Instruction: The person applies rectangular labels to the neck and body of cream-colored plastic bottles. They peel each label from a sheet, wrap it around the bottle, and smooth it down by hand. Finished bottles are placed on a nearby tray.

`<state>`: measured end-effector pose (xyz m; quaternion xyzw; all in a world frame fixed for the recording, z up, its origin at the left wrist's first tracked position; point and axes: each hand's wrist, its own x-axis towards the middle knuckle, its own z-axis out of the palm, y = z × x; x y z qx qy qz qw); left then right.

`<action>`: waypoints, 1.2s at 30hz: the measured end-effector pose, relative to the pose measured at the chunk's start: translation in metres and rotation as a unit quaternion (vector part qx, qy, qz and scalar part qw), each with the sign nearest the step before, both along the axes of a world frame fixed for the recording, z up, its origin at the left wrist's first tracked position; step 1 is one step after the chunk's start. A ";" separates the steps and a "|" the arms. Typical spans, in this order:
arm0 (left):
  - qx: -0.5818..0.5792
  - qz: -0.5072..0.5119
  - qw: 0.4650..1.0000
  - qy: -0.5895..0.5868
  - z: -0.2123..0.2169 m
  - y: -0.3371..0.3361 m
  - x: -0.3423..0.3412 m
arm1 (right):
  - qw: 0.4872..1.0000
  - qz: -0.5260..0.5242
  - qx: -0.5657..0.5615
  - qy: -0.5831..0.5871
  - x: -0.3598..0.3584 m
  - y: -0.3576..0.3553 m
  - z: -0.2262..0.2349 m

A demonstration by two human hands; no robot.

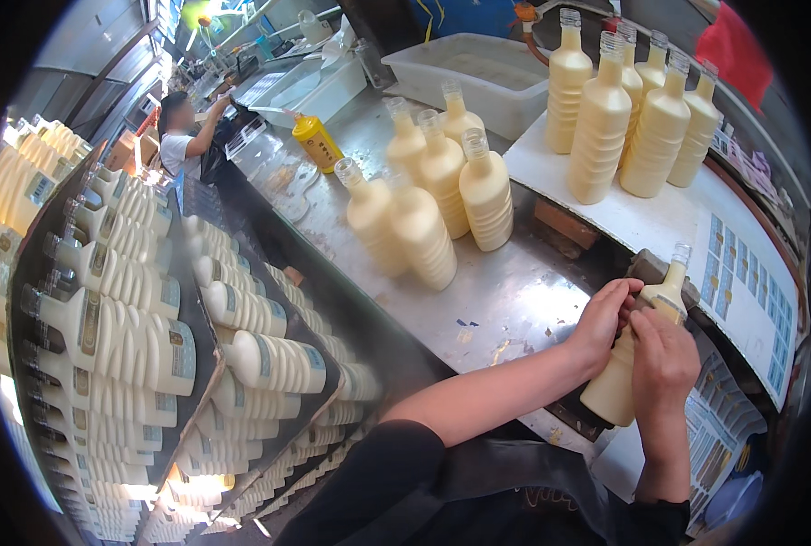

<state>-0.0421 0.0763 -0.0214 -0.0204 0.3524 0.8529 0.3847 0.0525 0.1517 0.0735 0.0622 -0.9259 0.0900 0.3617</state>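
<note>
A cream-coloured ribbed bottle (pixel 611 393) with a clear glass mouth lies tilted in front of me at the right, its neck pointing up and away. My left hand (pixel 605 320) has its fingers curled against the bottle's shoulder. Lower down, my right hand (pixel 664 362) is closed round the bottle's side, fingertips close to those of the left. What the fingertips press on is mostly hidden. Just beyond the bottle's neck is a dark metal part (pixel 646 267). To the right, a white board (pixel 742 264) carries rows of small blue and gold labels.
Several cream bottles (pixel 487 196) stand on the metal table (pixel 405 300), and more (pixel 601 127) on the raised white board. Behind are a yellow bottle (pixel 318 144) and a white plastic tub (pixel 464 68). Racks of labelled bottles (pixel 123 337) fill the left; another person (pixel 185 136) works farther off.
</note>
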 end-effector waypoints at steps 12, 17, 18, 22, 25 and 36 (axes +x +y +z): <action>-0.142 -0.006 0.961 0.239 0.012 0.002 -0.004 | 0.969 -0.136 -0.194 -0.063 -0.021 0.020 -0.012; -0.129 0.003 0.960 0.247 0.004 0.001 -0.002 | 0.932 -0.211 -0.294 0.026 0.001 0.051 -0.044; -0.142 0.019 0.951 0.275 0.008 -0.002 -0.001 | 0.921 -0.198 -0.334 0.040 0.004 0.057 -0.053; -0.288 0.055 0.734 0.613 0.041 -0.025 0.003 | 0.909 -0.238 -0.342 0.034 0.005 0.073 -0.037; -0.343 0.002 0.639 0.689 0.050 -0.031 0.022 | 0.841 -0.180 -0.495 0.124 -0.010 0.067 -0.010; -0.379 -0.086 0.674 0.628 0.048 -0.033 0.038 | 0.922 -0.140 -0.354 0.076 -0.015 0.076 -0.051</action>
